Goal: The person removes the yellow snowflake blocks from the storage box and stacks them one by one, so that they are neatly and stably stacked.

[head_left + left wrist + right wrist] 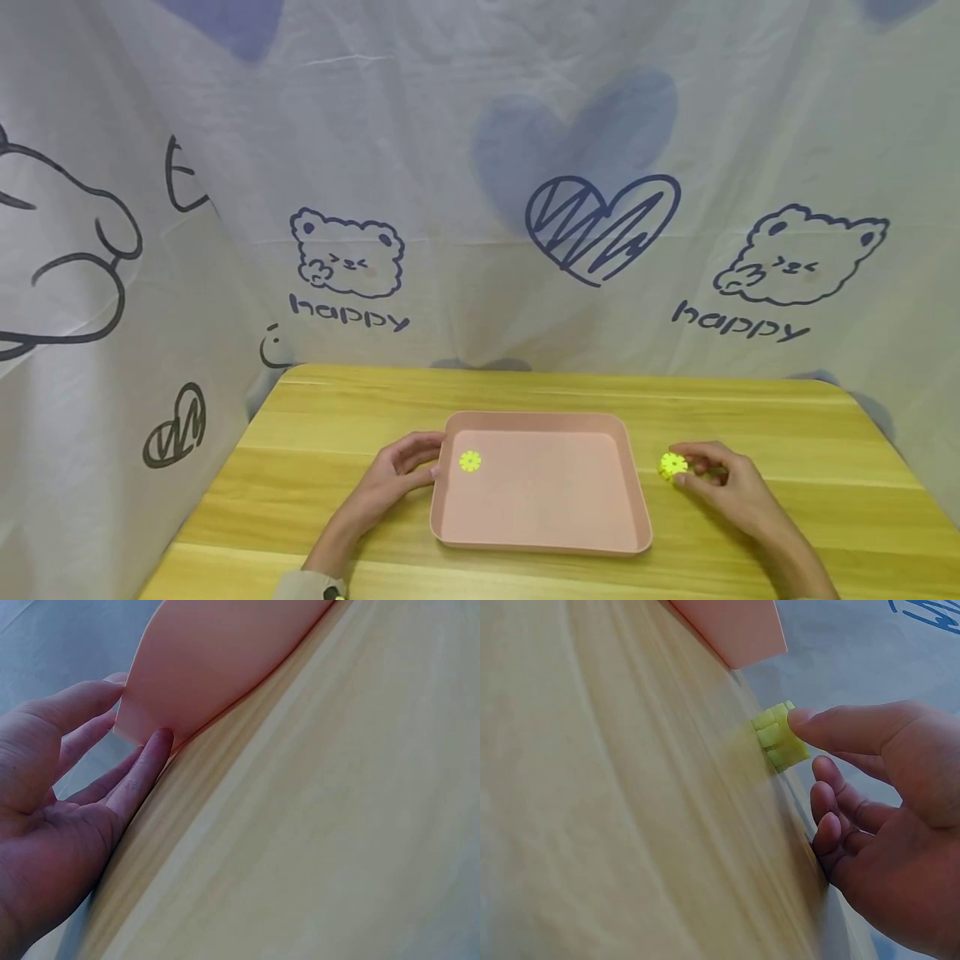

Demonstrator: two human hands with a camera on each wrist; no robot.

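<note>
A pink rectangular tray (540, 492) lies on the table. Inside it, toward the left end, rests one yellow-green snowflake building disc (470, 461). My left hand (403, 471) touches the tray's left wall from outside with its fingertips, fingers loosely extended; the left wrist view shows this hand (90, 765) against the pink wall (210, 667). Right of the tray, my right hand (723, 483) pinches a short stack of snowflake discs (673, 466) between thumb and forefinger. In the right wrist view the stack (778, 736) stands at the table surface, its layers showing edge-on.
The light wooden table (337, 408) reaches back to a white curtain (465, 317) printed with hearts and bears. Another curtain (90, 417) hangs along the left side. In the right wrist view, a tray corner (742, 634) shows beyond the stack.
</note>
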